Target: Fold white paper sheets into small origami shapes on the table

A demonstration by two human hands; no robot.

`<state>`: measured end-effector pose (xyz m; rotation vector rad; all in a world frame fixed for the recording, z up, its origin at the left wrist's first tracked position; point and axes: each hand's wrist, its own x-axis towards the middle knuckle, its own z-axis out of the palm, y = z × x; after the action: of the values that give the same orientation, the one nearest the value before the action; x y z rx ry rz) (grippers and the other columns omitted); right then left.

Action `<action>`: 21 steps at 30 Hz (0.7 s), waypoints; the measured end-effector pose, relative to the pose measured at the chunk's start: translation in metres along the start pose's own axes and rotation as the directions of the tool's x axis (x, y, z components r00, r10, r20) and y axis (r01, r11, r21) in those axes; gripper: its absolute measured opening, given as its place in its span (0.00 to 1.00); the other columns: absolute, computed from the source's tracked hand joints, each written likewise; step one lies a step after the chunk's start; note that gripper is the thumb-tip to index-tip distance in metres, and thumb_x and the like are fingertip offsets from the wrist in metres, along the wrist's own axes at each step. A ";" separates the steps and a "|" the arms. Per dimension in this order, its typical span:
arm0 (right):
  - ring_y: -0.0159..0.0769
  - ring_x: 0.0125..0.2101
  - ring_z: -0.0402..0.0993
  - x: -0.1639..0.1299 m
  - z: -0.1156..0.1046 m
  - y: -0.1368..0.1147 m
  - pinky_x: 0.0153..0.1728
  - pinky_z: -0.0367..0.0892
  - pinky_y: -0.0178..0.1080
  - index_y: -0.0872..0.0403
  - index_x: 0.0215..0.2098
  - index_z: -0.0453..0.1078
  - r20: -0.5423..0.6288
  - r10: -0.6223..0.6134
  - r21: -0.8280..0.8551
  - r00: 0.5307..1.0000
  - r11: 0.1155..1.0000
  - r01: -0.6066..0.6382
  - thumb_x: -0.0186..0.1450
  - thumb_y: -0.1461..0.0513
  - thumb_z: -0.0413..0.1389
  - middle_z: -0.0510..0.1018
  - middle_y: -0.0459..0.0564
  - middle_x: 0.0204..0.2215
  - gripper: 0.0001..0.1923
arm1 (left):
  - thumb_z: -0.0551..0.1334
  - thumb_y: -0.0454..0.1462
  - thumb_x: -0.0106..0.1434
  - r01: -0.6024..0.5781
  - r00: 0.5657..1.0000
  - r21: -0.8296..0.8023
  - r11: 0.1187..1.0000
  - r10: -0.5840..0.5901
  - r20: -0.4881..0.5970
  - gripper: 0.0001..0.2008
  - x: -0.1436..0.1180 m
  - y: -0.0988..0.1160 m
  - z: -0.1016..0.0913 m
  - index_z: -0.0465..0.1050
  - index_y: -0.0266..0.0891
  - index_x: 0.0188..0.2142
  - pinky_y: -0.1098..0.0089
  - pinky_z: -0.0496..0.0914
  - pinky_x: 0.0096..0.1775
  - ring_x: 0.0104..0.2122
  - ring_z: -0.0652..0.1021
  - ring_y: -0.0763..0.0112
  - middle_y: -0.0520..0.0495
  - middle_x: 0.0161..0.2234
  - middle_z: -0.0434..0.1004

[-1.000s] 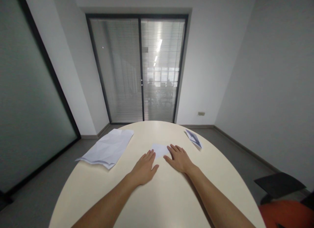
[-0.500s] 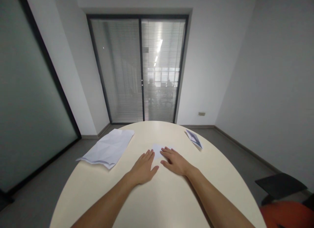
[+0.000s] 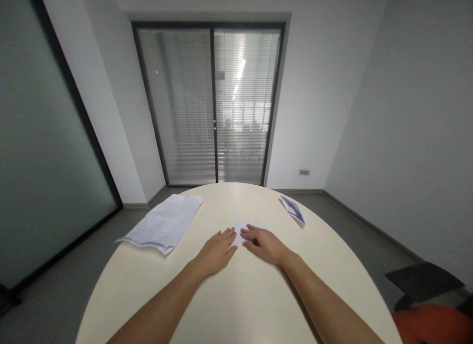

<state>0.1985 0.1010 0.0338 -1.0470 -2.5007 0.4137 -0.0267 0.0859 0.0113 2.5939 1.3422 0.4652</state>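
A small piece of white paper (image 3: 241,223) lies on the table between my two hands, partly covered by their fingers. My left hand (image 3: 219,251) rests over its left edge with outstretched fingers and nothing gripped. On the other side, my right hand (image 3: 264,243) lies across the right part of the paper. Its fingers are slightly bent but apart from the thumb, with the fingertips pressing on the sheet. A corner of the paper shows beyond the right knuckles.
A stack of creased white sheets (image 3: 162,224) lies at the table's left edge. A folded printed card (image 3: 292,210) sits near the right edge. The round cream table (image 3: 229,304) faces a glass door (image 3: 214,102) with blinds. An orange and black chair (image 3: 430,322) stands at lower right.
The small paper has shifted or turned a little under my hands, and a corner now points away from me. My left fingers have slid slightly right; the right fingers are a bit more bent.
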 end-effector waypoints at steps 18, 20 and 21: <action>0.41 0.54 0.72 0.001 -0.001 -0.006 0.56 0.64 0.42 0.46 0.54 0.73 0.005 0.068 -0.120 0.998 0.990 -0.067 0.72 0.58 0.46 0.79 0.48 0.51 0.19 | 0.47 0.35 0.73 0.053 0.996 0.133 0.990 -0.043 -0.075 0.17 0.002 0.013 -0.009 0.72 0.41 0.51 0.61 0.71 0.53 0.51 0.78 0.60 0.42 0.52 0.77; 0.40 0.53 0.73 0.001 -0.001 -0.009 0.55 0.64 0.41 0.46 0.55 0.72 0.007 0.091 -0.142 0.996 0.986 -0.089 0.72 0.58 0.45 0.79 0.49 0.51 0.19 | 0.47 0.35 0.73 0.067 0.996 0.157 0.985 -0.057 -0.068 0.16 0.002 0.013 -0.010 0.72 0.42 0.49 0.62 0.73 0.49 0.47 0.80 0.60 0.43 0.48 0.80; 0.40 0.52 0.73 0.001 -0.001 -0.011 0.55 0.64 0.41 0.46 0.56 0.72 0.006 0.099 -0.152 0.995 0.984 -0.097 0.71 0.59 0.45 0.79 0.49 0.51 0.20 | 0.47 0.35 0.73 0.073 0.996 0.169 0.983 -0.062 -0.068 0.16 0.002 0.013 -0.010 0.72 0.42 0.49 0.63 0.73 0.47 0.45 0.80 0.61 0.44 0.46 0.80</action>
<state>0.1918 0.0947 0.0392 -1.2338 -2.5324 0.2620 -0.0190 0.0803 0.0253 2.6791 1.5502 0.4419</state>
